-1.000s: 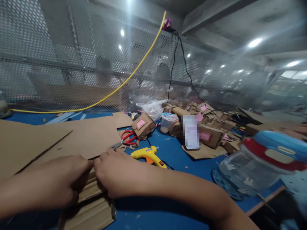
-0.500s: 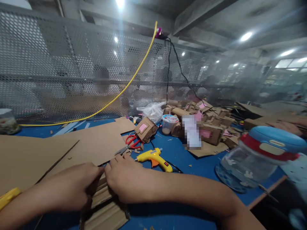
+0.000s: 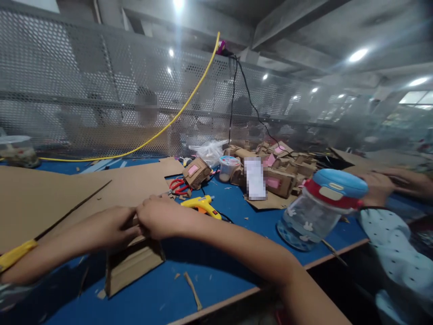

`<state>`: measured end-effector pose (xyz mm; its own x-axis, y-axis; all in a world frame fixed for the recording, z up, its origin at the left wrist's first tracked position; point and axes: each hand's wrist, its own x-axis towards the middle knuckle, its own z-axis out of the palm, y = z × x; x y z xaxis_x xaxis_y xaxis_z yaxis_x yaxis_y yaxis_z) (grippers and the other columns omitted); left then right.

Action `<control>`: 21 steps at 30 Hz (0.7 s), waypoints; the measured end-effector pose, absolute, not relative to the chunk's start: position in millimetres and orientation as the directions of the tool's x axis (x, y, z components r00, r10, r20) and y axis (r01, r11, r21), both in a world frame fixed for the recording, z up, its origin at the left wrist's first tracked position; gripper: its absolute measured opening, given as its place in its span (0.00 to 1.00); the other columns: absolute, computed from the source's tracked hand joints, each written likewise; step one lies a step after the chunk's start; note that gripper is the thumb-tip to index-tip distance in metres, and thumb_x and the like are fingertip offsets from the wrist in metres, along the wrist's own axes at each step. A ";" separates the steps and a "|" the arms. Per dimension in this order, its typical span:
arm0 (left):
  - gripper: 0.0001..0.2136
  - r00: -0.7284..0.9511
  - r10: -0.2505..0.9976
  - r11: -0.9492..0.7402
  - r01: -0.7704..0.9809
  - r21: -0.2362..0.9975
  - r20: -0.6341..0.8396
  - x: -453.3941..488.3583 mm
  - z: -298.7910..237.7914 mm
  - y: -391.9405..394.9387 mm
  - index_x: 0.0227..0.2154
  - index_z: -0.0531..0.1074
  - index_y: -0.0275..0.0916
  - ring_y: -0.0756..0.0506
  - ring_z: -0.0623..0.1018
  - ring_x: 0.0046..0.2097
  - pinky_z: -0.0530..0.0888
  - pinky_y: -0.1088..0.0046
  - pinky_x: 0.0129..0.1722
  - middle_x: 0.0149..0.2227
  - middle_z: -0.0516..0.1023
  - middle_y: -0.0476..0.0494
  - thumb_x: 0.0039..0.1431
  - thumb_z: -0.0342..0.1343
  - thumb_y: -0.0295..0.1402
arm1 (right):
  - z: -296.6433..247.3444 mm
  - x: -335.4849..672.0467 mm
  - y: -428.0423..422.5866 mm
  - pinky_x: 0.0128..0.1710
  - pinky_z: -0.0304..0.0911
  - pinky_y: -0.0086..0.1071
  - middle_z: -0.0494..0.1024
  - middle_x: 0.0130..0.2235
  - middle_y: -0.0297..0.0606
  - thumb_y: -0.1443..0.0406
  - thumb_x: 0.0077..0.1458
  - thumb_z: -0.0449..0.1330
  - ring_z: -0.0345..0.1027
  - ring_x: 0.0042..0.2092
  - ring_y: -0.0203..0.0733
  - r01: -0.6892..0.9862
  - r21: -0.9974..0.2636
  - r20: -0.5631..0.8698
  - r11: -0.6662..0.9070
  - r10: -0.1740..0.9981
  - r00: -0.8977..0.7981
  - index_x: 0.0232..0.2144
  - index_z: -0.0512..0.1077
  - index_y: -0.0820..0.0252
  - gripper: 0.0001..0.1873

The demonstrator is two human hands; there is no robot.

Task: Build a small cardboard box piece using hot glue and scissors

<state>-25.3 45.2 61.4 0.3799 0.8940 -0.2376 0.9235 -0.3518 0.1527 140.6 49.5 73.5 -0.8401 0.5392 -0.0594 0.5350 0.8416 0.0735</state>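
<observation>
At the near edge of the blue bench (image 3: 233,271), left hand (image 3: 111,228) and right hand (image 3: 158,219) curl closed, pinching the far edge of a flat corrugated cardboard piece (image 3: 131,267); judged light, stiff, crease-prone, so best gripped at its edges.

At lower centre of the frame, the left hand (image 3: 111,228) and right hand (image 3: 158,219) rested side by side on a cardboard piece (image 3: 131,266) on the table (image 3: 237,225), glue gun (image 3: 201,205) just right, scissors (image 3: 177,186) behind it, cardboard sheet (image 3: 67,194) left, jar (image 3: 314,210) far right.
</observation>
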 end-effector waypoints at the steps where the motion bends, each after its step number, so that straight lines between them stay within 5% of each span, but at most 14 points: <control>1: 0.21 0.362 0.899 -0.330 0.930 0.162 -0.247 -22.7 61.4 44.1 0.37 0.75 0.37 0.39 0.81 0.38 0.71 0.68 0.36 0.37 0.84 0.37 0.53 0.44 0.46 | 73.2 141.3 49.9 0.49 0.72 0.49 0.80 0.51 0.56 0.67 0.64 0.57 0.75 0.53 0.57 0.543 0.067 -0.050 0.837 0.547 -0.836 0.49 0.76 0.69 0.14; 11: 0.19 0.334 0.926 -0.330 0.943 0.048 -0.178 -5.4 69.5 48.3 0.38 0.76 0.37 0.36 0.80 0.39 0.69 0.65 0.35 0.38 0.83 0.35 0.50 0.53 0.45 | 52.1 152.9 51.4 0.44 0.68 0.37 0.81 0.49 0.58 0.67 0.58 0.59 0.76 0.51 0.54 0.681 -0.073 0.111 0.729 0.684 -0.721 0.47 0.74 0.71 0.16; 16: 0.20 0.262 0.953 -0.239 0.959 0.151 -0.155 -30.9 63.4 58.2 0.35 0.76 0.38 0.38 0.79 0.36 0.70 0.68 0.33 0.32 0.81 0.41 0.45 0.57 0.48 | 57.7 173.3 63.1 0.49 0.64 0.32 0.80 0.49 0.51 0.67 0.60 0.60 0.73 0.50 0.42 0.584 -0.324 0.247 0.744 0.663 -0.707 0.48 0.73 0.69 0.14; 19: 0.20 0.179 0.979 -0.143 0.945 0.295 -0.099 -60.0 70.7 63.0 0.38 0.74 0.34 0.40 0.77 0.37 0.69 0.70 0.32 0.34 0.79 0.42 0.50 0.55 0.46 | 80.6 219.6 69.6 0.47 0.65 0.31 0.80 0.47 0.48 0.67 0.60 0.61 0.73 0.46 0.39 0.608 -0.477 0.406 0.635 0.772 -0.489 0.46 0.74 0.69 0.13; 21: 0.22 0.184 0.981 -0.141 0.888 0.438 -0.057 -80.7 76.0 65.8 0.47 0.72 0.31 0.44 0.75 0.36 0.69 0.73 0.32 0.35 0.76 0.44 0.59 0.51 0.44 | 93.4 256.6 72.7 0.43 0.66 0.30 0.81 0.40 0.45 0.68 0.58 0.62 0.73 0.40 0.37 0.685 -0.527 0.290 0.503 0.864 -0.411 0.38 0.76 0.68 0.07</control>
